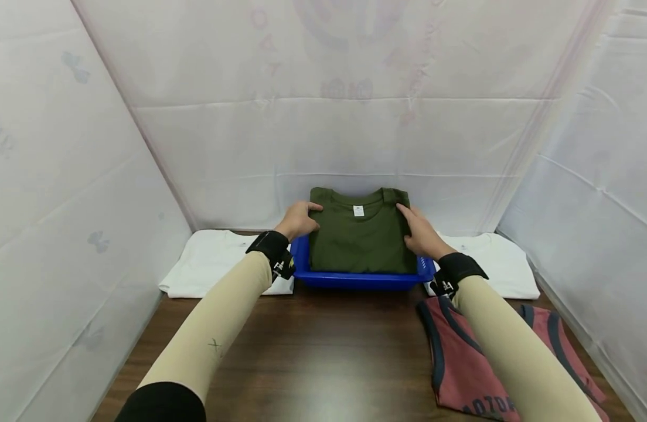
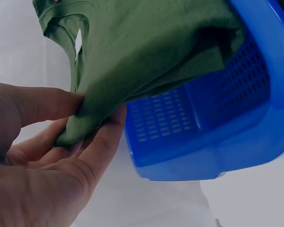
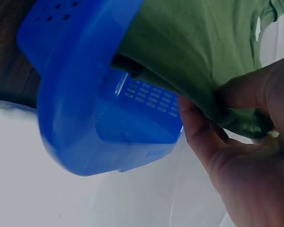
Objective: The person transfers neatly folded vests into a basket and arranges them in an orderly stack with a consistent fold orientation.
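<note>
The white cloth walls [image 1: 355, 140] close in on three sides, so the only free room lies toward the person, over the bare brown table [image 1: 313, 357]. Behind the two hands the back wall stands close, and just outside each grip lies a folded white shirt, one on the left [image 1: 218, 264] and one on the right [image 1: 492, 264], with a red striped shirt [image 1: 455, 357] on the table below the right forearm. Between the grips, the folded green shirt [image 1: 357, 237] sits on the blue basket [image 1: 355, 278], its near part down inside and its collar end jutting past the far rim. The left hand [image 1: 297, 220] pinches the shirt's left far corner between thumb and fingers, seen clearly from the left wrist, where the cloth [image 2: 146, 52] overhangs the basket wall [image 2: 213, 127]. The right hand [image 1: 421, 234] grips the opposite edge the same way, thumb on top and fingers beneath the fold [image 3: 203, 56], beside the basket's rim [image 3: 80, 94]. To do this well, I would judge that both pinches should keep all layers together and move level with each other, so the fold does not slide open. The basket's raised rim is the edge to mind: cloth draped over it can catch, and the hanging corners may drag.
</note>
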Demonstrator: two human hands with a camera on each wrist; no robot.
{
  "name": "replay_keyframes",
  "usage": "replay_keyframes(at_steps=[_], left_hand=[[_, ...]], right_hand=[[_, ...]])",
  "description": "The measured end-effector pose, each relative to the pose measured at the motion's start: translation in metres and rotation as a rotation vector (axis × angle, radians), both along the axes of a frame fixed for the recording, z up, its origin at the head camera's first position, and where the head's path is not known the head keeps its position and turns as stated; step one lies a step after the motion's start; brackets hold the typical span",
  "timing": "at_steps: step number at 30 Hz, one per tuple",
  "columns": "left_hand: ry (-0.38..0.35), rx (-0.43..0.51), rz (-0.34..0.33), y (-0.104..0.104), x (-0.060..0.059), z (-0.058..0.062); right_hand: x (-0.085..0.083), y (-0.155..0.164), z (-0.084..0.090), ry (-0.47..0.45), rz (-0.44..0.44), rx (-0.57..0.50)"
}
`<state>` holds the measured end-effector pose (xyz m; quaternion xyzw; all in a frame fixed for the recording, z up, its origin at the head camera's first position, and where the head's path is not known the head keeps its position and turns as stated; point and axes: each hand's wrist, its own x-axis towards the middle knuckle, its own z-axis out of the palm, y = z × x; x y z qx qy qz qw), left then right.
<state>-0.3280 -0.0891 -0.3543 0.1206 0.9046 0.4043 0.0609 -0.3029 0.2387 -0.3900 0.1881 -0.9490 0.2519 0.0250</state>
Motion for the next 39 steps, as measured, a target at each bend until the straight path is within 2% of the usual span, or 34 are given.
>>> replay_keyframes(at_steps=[7,12,19,21,24,28,34,39], left_hand=[[-0.001,-0.126,-0.013,-0.007,-0.008,-0.017],[-0.009,-0.198,-0.032,-0.009,-0.006,-0.026],[-0.167,-0.137,-0.03,-0.009,0.004,-0.033],[-0.181,-0.118,-0.027,-0.009,0.005,-0.034],[-0.18,-0.102,-0.038,-0.009,0.006,-0.036],[-0.156,-0.073,-0.049,-0.009,0.005,-0.04],[-0.09,-0.074,-0.089,-0.009,0.006,-0.049],[-0.069,-0.053,-0.11,-0.012,0.007,-0.053]], right_hand=[[-0.008,-0.011,-0.005,-0.113,0.001,0.06],[-0.009,-0.016,-0.008,-0.183,-0.001,0.106],[-0.002,-0.014,-0.009,-0.272,-0.021,0.173],[0.0,-0.012,-0.008,-0.307,-0.03,0.192],[0.001,-0.009,-0.004,-0.342,-0.035,0.199],[0.001,-0.006,-0.002,-0.326,-0.036,0.21],[0.005,0.003,-0.009,-0.289,-0.031,0.203],[0.006,0.007,-0.012,-0.285,-0.012,0.16]])
